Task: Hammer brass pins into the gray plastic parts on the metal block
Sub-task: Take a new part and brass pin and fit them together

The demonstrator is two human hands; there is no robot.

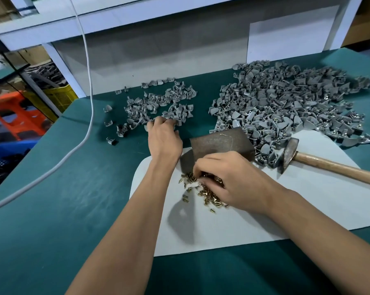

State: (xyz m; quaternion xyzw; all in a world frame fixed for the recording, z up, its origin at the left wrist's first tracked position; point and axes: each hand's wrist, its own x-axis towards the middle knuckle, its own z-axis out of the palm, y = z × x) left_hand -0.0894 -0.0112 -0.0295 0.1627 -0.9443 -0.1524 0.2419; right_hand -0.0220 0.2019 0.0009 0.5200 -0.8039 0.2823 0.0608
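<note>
A dark metal block (220,143) stands at the far end of a white sheet (254,220), its top bare. In front of it lies a heap of small brass pins (203,192). My right hand (228,179) rests on that heap with its fingertips pinched among the pins. My left hand (162,137) reaches to the near edge of a small pile of gray plastic parts (158,103), its fingers curled onto parts there. A hammer (307,158) with a wooden handle lies on the sheet right of the block, untouched.
A much larger heap of gray parts (290,103) covers the table's right rear. A white cable (88,116) trails across the green table mat (52,209) on the left. A white shelf frame (137,22) closes the back; crates sit beyond the left edge.
</note>
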